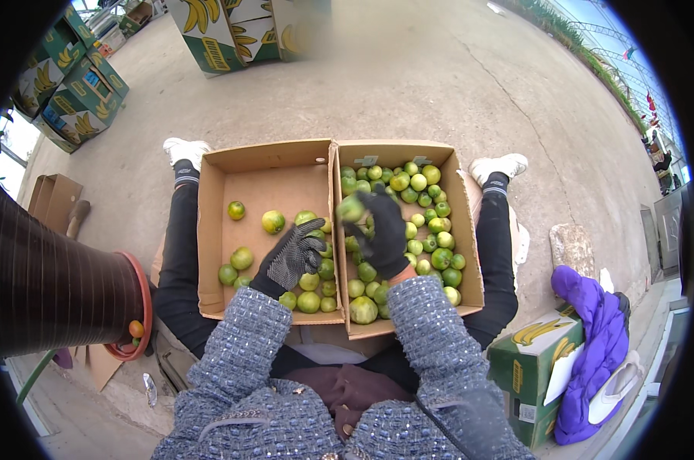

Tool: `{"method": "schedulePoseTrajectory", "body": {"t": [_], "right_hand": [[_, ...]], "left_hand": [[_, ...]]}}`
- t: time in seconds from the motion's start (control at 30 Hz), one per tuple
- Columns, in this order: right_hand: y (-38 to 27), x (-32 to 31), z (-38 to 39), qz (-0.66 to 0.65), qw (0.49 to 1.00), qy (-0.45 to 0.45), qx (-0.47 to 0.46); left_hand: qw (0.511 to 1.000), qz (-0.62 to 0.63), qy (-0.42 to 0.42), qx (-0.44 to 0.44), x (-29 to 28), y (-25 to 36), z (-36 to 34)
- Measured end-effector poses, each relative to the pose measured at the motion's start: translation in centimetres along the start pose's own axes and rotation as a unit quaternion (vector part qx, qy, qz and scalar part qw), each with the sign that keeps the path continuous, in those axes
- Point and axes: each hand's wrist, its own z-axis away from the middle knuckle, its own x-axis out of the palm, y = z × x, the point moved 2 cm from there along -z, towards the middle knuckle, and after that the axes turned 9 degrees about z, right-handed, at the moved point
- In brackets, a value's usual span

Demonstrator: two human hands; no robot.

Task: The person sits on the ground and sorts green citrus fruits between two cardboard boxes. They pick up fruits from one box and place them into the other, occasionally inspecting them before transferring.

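Two cardboard boxes stand side by side between my legs, both holding green tomatoes. In my right hand [383, 236], black-gloved and raised over the right box [475, 284], a green tomato [350, 209] is gripped near the dividing walls; it is slightly blurred. My left hand [292, 258], in a dotted black glove, is over the right side of the left box [239, 157]. Its fingers are curled and closed, and whatever is inside them is hidden. Several tomatoes [308, 300] lie around and below it. The right box is much fuller, with tomatoes [441, 257] of mixed sizes.
My legs stretch along both sides of the boxes. A big dark ribbed pot [63, 268] stands at the left. Printed cartons [78, 100] are stacked far left, with more [232, 34] ahead. At the right, a purple jacket [596, 345] drapes over a green carton [534, 356].
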Motion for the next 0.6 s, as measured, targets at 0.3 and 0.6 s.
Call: {"method": "schedulePoseTrajectory", "body": {"t": [0.3,0.6], "right_hand": [[1.4,0.4,-0.7,0.094,0.994,-0.055,-0.009],[15.2,-1.5,-2.6,0.33,0.848,-0.343,0.234]], "left_hand": [[0.985,0.066,0.151,0.049,1.5,0.1,0.9],[0.967,0.174,0.173,0.07,0.1,1.4,0.5]]}}
